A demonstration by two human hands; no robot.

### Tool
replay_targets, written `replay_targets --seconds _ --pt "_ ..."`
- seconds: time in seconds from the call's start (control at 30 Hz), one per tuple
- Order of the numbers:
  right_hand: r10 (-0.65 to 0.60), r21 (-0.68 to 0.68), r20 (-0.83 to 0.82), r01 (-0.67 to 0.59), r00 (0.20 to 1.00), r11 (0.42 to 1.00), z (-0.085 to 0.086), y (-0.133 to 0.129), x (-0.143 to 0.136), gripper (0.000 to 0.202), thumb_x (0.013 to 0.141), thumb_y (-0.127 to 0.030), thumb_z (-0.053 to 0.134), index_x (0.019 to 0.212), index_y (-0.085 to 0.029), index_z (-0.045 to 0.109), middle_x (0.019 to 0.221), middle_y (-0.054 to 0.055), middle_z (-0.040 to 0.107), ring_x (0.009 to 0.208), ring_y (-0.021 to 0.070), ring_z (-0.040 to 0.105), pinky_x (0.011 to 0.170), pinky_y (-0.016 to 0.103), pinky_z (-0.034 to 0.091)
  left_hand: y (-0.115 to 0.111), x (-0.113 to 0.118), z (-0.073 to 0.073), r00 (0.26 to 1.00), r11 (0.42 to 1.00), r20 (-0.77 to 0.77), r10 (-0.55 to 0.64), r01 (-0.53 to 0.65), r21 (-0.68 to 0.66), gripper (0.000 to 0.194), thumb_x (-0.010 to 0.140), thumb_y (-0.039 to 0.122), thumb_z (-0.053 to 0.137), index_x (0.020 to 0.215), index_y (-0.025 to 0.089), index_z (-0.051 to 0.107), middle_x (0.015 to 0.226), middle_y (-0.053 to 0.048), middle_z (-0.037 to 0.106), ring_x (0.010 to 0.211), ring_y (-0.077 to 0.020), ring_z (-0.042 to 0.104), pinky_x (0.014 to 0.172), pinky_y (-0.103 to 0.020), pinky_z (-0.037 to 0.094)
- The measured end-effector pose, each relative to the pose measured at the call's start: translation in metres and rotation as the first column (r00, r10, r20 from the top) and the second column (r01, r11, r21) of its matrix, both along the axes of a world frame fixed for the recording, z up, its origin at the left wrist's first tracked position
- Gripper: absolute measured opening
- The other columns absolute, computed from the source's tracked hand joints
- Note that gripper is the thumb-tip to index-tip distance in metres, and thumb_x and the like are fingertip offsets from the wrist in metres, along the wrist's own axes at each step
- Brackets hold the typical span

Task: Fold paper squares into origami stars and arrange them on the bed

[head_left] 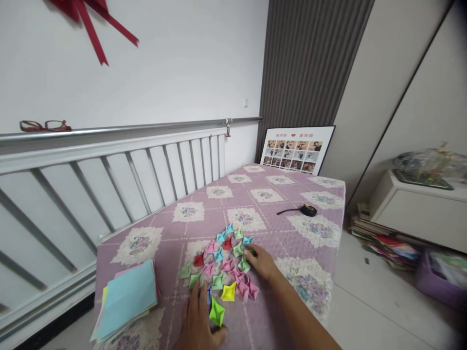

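Many small folded paper pieces with pointed corners lie grouped on the tablecloth, among them a yellow piece (228, 292), a red piece (199, 259) and a pink piece (251, 288). My left hand (199, 318) rests at the near left of the group, fingers stretched out and thumb apart. A bright green piece (217, 312) lies by its thumb and forefinger, and a purple piece (209, 294) is partly hidden by the fingers. On the right side, my right hand (261, 261) reaches in with its fingers apart, fingertips at a green piece (243, 265) and a light green one (238, 250).
A stack of coloured paper sheets (127, 299) lies at the left table edge. Farther right is a black tape measure (308, 210). A white radiator (146, 170) runs along the left side, and a framed photo board (295, 148) leans behind the purple patterned tablecloth (270, 233).
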State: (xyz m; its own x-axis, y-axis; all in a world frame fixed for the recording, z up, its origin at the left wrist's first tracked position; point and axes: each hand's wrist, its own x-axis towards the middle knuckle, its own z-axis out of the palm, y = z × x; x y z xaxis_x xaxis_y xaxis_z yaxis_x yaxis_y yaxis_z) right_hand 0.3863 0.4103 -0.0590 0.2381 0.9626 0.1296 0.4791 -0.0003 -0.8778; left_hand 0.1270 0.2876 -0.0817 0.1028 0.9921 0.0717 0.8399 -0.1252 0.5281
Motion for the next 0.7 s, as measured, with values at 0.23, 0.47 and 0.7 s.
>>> replay_targets --seconds 0.23,0.47,0.7 --pt "0.161 0.026 0.162 -0.167 0.974 0.986 0.002 -0.060 -0.062 0.043 0.070 -0.045 0.064 0.106 -0.022 0.069 0.114 0.009 0.066 0.111 0.0266 0.056 0.099 0.039 0.036 -0.006 0.002 0.016 0.997 0.999 -0.074 -0.020 0.018 -0.034 0.097 0.058 0.025 0.061 0.146 0.012 0.023 0.155 -0.011 0.016 0.141 -0.0281 0.014 0.113 -0.039 0.015" --pt "0.094 0.078 0.146 -0.107 0.985 0.991 0.004 -0.096 -0.114 0.039 0.078 -0.040 0.057 0.110 -0.018 0.066 0.118 0.011 0.060 0.111 0.0225 0.056 0.099 0.031 0.040 -0.006 0.000 0.011 0.997 0.998 -0.057 -0.055 0.057 0.027 0.090 0.064 0.026 0.057 0.146 0.012 0.022 0.154 -0.010 0.019 0.140 -0.0262 0.018 0.112 -0.037 0.018" --pt "-0.112 0.098 0.066 0.106 0.992 0.990 -0.001 -0.124 -0.140 0.041 0.079 -0.036 0.051 0.112 -0.014 0.062 0.111 0.013 0.060 0.109 0.0242 0.057 0.098 0.033 0.042 -0.008 -0.005 0.006 0.987 0.981 0.049 -0.152 0.145 0.126 0.078 0.070 0.021 0.054 0.144 0.013 0.030 0.153 -0.010 0.023 0.141 -0.0252 0.018 0.113 -0.037 0.021"
